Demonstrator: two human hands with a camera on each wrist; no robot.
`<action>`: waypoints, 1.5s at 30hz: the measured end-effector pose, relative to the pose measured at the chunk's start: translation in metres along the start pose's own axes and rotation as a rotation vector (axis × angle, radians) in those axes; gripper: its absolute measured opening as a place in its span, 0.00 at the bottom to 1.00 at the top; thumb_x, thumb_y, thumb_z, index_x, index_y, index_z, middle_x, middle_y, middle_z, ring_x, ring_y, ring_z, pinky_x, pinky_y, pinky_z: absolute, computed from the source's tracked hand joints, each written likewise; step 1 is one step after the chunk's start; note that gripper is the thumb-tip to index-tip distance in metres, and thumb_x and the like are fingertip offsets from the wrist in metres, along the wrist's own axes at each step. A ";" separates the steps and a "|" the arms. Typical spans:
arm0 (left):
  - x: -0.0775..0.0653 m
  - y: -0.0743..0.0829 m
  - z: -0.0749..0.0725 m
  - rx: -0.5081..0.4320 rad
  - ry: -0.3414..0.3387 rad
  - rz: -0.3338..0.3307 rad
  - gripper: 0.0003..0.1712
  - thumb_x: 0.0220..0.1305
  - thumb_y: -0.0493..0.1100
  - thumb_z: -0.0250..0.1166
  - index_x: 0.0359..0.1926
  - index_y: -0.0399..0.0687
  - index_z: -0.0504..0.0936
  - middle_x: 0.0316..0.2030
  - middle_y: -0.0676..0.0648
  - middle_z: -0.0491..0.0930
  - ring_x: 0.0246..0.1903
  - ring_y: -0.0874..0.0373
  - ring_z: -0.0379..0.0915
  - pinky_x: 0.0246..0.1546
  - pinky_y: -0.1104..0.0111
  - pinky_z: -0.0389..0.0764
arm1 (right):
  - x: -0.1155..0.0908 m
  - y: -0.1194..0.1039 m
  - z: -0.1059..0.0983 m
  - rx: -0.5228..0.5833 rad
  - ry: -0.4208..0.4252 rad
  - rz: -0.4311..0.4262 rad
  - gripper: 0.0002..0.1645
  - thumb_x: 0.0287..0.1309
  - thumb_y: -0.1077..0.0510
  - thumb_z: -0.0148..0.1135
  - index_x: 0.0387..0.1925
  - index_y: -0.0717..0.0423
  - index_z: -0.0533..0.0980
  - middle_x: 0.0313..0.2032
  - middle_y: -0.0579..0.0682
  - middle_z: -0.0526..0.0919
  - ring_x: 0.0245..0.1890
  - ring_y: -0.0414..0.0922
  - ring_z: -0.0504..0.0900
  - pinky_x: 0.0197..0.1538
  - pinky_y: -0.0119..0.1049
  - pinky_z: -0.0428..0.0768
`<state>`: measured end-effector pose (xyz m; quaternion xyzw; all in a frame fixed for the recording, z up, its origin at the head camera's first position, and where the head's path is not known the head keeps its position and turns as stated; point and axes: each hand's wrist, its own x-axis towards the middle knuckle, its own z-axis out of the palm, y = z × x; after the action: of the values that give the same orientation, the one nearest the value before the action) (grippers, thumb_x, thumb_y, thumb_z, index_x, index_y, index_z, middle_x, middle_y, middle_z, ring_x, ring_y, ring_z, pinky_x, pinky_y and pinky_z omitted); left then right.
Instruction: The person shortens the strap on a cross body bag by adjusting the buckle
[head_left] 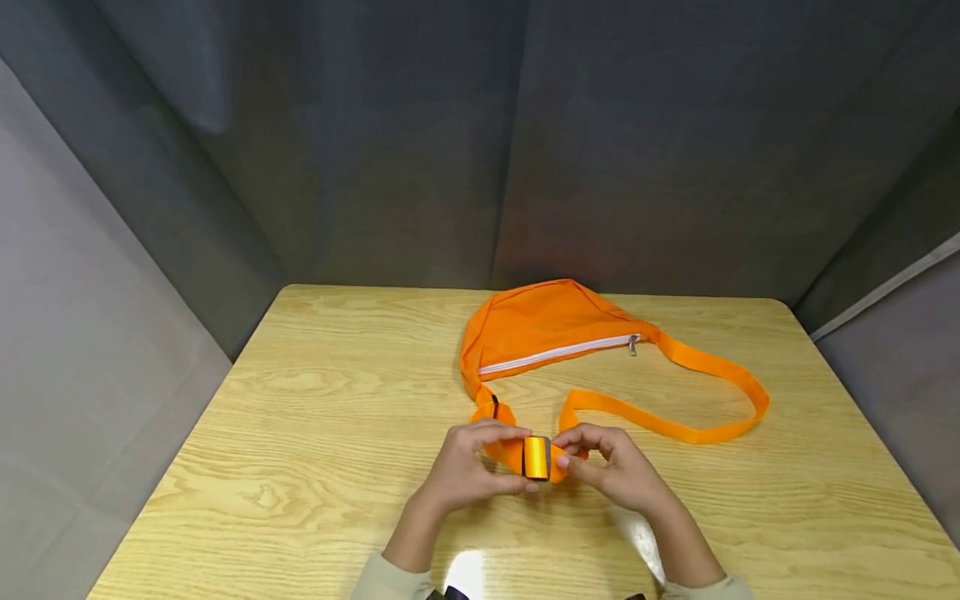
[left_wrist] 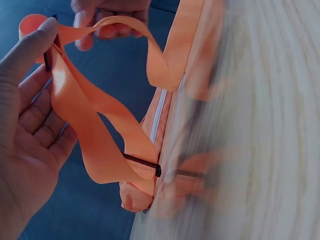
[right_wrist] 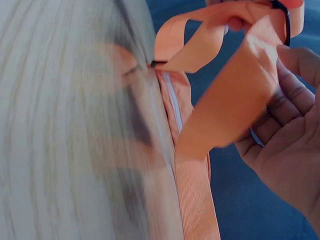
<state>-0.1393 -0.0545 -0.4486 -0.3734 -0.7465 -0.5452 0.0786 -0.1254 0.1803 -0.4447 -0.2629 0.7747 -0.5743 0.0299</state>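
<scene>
An orange waist bag (head_left: 536, 323) lies on the table, its white zipper (head_left: 558, 354) facing me. Above the table's near half, my left hand (head_left: 467, 467) pinches a black strap slider (head_left: 547, 460) between thumb and fingers, with a loop of the orange strap threaded through it. On the slider's other side, my right hand (head_left: 618, 468) pinches the strap with thumb and index finger. A twisted length of strap (left_wrist: 80, 120) runs from the slider to a black loop (left_wrist: 142, 164) at the bag's left end, as the left wrist view shows.
The rest of the strap (head_left: 701, 435) curves over the wooden table (head_left: 315, 433) to the right and back to the bag. A metal zipper pull (head_left: 633, 345) hangs at the bag's right end. Dark grey curtains (head_left: 390, 150) stand behind the table, with lighter panels at the sides.
</scene>
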 end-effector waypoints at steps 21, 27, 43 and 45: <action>0.009 0.032 -0.010 -0.004 0.008 -0.016 0.28 0.36 0.30 0.77 0.45 0.32 0.80 0.41 0.41 0.81 0.42 0.55 0.76 0.42 0.63 0.77 | 0.003 0.001 0.001 0.181 0.002 -0.023 0.06 0.60 0.70 0.55 0.37 0.65 0.77 0.30 0.54 0.77 0.28 0.40 0.72 0.28 0.34 0.74; 0.004 0.007 -0.003 -0.032 -0.006 -0.062 0.31 0.37 0.36 0.78 0.48 0.41 0.81 0.42 0.48 0.81 0.43 0.59 0.74 0.42 0.61 0.77 | 0.004 0.001 0.003 0.291 0.010 -0.025 0.06 0.61 0.70 0.53 0.38 0.70 0.74 0.30 0.50 0.77 0.28 0.40 0.72 0.30 0.34 0.75; 0.002 -0.005 -0.005 -0.041 0.027 -0.019 0.30 0.37 0.40 0.79 0.47 0.40 0.82 0.39 0.51 0.80 0.38 0.59 0.74 0.39 0.67 0.77 | 0.005 0.003 0.005 0.386 0.008 0.025 0.08 0.62 0.70 0.53 0.39 0.75 0.73 0.32 0.47 0.79 0.30 0.38 0.74 0.32 0.32 0.76; 0.002 -0.006 -0.004 -0.036 0.015 -0.021 0.30 0.38 0.40 0.78 0.47 0.40 0.82 0.40 0.51 0.79 0.39 0.59 0.74 0.39 0.67 0.77 | 0.006 0.002 0.006 0.407 0.000 0.022 0.08 0.62 0.70 0.52 0.39 0.75 0.72 0.33 0.48 0.80 0.31 0.39 0.76 0.34 0.33 0.77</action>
<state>-0.1458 -0.0577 -0.4502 -0.3628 -0.7399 -0.5619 0.0720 -0.1297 0.1728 -0.4472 -0.2429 0.6454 -0.7187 0.0889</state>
